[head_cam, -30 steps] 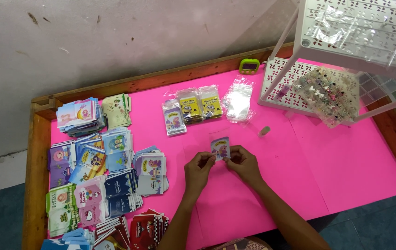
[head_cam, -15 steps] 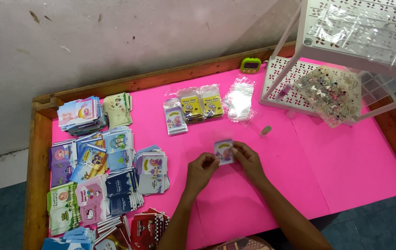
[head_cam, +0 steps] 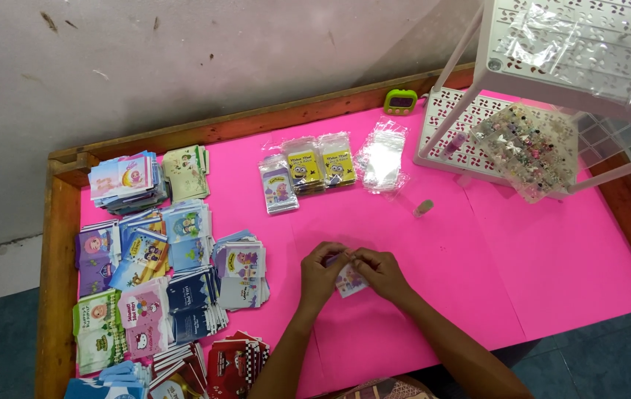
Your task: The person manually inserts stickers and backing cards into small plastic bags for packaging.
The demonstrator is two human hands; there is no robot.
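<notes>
Head view is showing the left hand (head_cam: 320, 275) and right hand (head_cam: 379, 271) both pinching a small printed card (head_cam: 348, 281) by its top edge, steadying it over the pink table (head_cam: 522, 251).

A: Where does the head camera look from?
B: From above, steeply down at the pink counter (head_cam: 551, 251), facing the grey wall (head_cam: 219, 59).
A: How near?
B: Arm's reach; only 1 view.

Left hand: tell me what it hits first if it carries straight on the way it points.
Probably the small printed card it already pinches, then the right hand right behind.
</notes>
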